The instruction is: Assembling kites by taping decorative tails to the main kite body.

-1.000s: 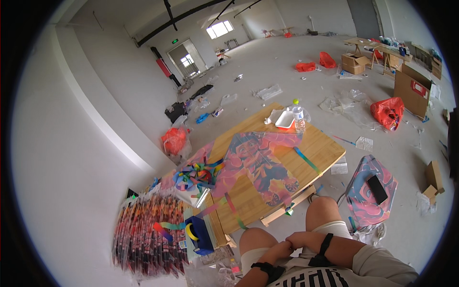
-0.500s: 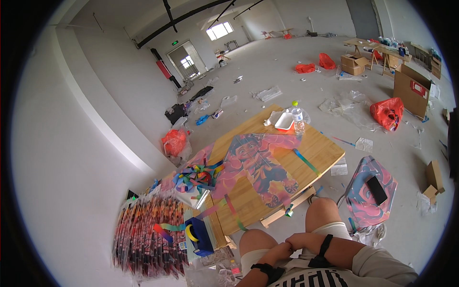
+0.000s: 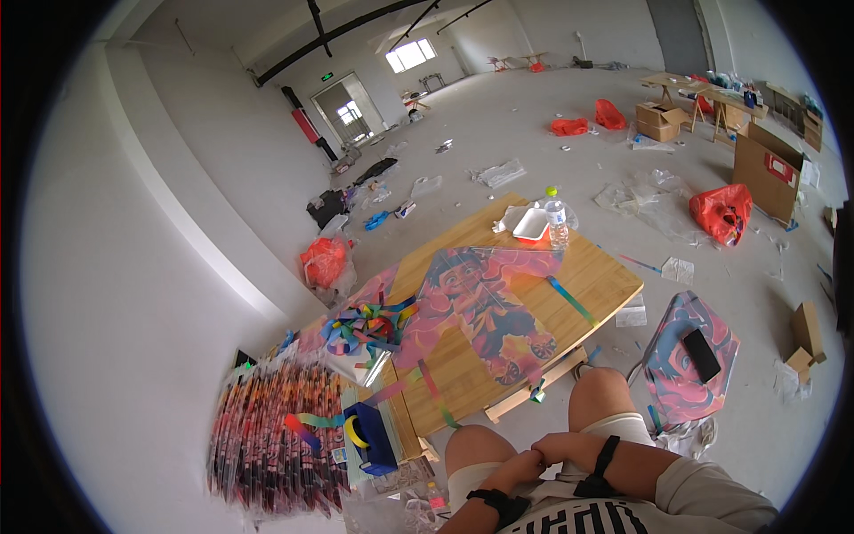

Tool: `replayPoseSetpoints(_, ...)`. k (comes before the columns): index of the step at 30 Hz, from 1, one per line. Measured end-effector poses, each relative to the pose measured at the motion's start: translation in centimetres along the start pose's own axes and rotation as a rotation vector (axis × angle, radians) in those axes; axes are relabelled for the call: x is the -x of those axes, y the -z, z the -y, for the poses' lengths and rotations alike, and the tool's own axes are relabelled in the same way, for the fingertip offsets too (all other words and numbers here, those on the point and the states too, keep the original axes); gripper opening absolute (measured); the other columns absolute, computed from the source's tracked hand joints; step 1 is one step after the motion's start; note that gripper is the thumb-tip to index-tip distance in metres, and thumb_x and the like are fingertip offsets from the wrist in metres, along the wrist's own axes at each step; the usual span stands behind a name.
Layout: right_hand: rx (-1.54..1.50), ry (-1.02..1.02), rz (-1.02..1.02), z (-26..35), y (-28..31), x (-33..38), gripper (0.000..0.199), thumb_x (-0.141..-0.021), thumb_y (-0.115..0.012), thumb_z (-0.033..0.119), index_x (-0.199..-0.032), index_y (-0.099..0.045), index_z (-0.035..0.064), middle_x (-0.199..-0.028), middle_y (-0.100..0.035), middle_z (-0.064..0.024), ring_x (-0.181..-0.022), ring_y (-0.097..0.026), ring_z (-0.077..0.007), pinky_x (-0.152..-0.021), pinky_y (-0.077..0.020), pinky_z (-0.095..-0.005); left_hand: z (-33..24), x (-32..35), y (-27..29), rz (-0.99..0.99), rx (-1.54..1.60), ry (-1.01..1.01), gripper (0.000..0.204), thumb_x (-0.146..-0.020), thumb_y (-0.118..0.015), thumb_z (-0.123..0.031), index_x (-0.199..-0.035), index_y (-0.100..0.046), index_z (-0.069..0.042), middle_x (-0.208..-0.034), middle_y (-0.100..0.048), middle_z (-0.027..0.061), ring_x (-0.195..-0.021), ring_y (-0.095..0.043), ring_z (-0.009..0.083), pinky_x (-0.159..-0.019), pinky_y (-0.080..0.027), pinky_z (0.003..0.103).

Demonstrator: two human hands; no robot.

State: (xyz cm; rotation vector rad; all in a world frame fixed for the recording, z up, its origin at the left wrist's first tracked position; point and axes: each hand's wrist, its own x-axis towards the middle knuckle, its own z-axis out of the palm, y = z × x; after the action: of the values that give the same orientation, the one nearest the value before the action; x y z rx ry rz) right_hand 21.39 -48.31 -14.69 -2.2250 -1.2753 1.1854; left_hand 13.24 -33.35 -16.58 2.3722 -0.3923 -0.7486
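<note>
My left hand (image 3: 527, 466) and my right hand (image 3: 553, 448) meet in my lap between my thighs, bent downward, with their fingers hidden. I cannot make out anything held in them. Before my knees stands a wooden table (image 3: 587, 285) with a printed, translucent kite sheet (image 3: 485, 307) spread on it. Coloured ribbon strips cross the table, and a heap of rainbow ribbon (image 3: 369, 329) lies at its left. A blue tape dispenser (image 3: 378, 449) with a yellow roll stands at the near left corner. Both hands are apart from all of these.
At the far edge stand a water bottle (image 3: 555, 222) and a white tray (image 3: 531, 226). Several wrapped printed bundles (image 3: 280, 436) lie at left. A phone (image 3: 702, 356) rests on a printed stool (image 3: 676, 392) at right. Red bags (image 3: 721, 214), cardboard boxes (image 3: 767, 173) and plastic litter the floor.
</note>
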Motion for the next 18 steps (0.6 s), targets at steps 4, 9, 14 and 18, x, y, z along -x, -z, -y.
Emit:
replayPoseSetpoints(4, 0.026, 0.01, -0.009, -0.1, -0.1, -0.2, 0.039, -0.074, -0.075, 0.014, -0.112, -0.07, 0.0076, -0.096, -0.074, -0.015, -0.092, -0.072, -0.0322, -0.08, -0.0547, -0.043, 0.2, -0.1, -0.1, -0.002, -0.01, 0.002, 0.026, -0.089, -0.059, -0.019, -0.102, -0.073, -0.001, -0.101, -0.071, 0.0237, -0.095, -0.068, 0.0409, -0.082, -0.054, 0.047)
replayPoseSetpoints(9, 0.022, 0.017, -0.007, 0.1, -0.1, -0.1, 0.038, -0.074, -0.074, 0.015, -0.111, -0.07, 0.0073, -0.094, -0.074, -0.0145, -0.09, -0.072, -0.0317, -0.079, -0.0547, -0.0429, 0.6, -0.2, -0.2, 0.011, 0.004, -0.025, 0.026, -0.088, -0.058, -0.017, -0.102, -0.073, -0.001, -0.102, -0.071, 0.0239, -0.096, -0.068, 0.041, -0.083, -0.054, 0.047)
replayPoseSetpoints(14, -0.005, 0.02, -0.022, -0.2, -0.3, -0.2, 0.036, -0.075, -0.073, 0.017, -0.109, -0.07, 0.0072, -0.092, -0.075, -0.0138, -0.088, -0.072, -0.0315, -0.078, -0.055, -0.0425, 0.0, 0.0, 0.1, 0.007, -0.009, -0.025, 0.026, -0.088, -0.058, -0.015, -0.102, -0.072, -0.001, -0.102, -0.071, 0.0241, -0.096, -0.068, 0.0411, -0.083, -0.054, 0.047)
replayPoseSetpoints(18, 0.026, 0.032, -0.042, -0.9, -0.5, -0.4, 0.034, -0.075, -0.073, 0.016, -0.108, -0.07, 0.0069, -0.092, -0.075, -0.0141, -0.089, -0.072, -0.0319, -0.078, -0.055, -0.0429, -2.0, 0.5, 1.4, 0.02, -0.058, -0.009, 0.026, -0.088, -0.058, -0.015, -0.103, -0.073, -0.001, -0.103, -0.071, 0.0241, -0.097, -0.068, 0.0413, -0.084, -0.054, 0.047)
